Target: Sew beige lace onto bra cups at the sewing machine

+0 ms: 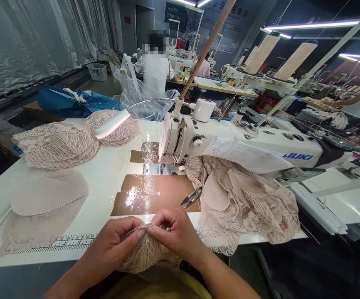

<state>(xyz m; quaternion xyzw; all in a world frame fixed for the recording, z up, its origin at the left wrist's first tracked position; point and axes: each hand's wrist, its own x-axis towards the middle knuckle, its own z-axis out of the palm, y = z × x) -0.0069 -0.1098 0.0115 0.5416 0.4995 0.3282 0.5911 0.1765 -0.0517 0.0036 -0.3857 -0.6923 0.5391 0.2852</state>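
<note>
Both hands meet at the table's front edge over a beige lace piece (150,253), which hangs down toward my lap. My left hand (117,241) pinches its upper edge between thumb and forefinger. Close beside it, my right hand (176,232) pinches the same edge, fingers curled. Thread snips (191,197) lie just beyond my right hand, at the edge of brown tape (155,191) stuck on the table. Behind that stands a white JUKI sewing machine (230,137). A heap of beige lace fabric (245,199) lies to the right, partly beneath the machine arm.
Left on the white table (105,187) are lace cups (58,143), a smooth beige cup piece (50,193) on sheer fabric and a lamp (113,123) on a bendable neck. A printed ruler (58,243) runs along the front edge. A person (155,68) sits at another machine ahead.
</note>
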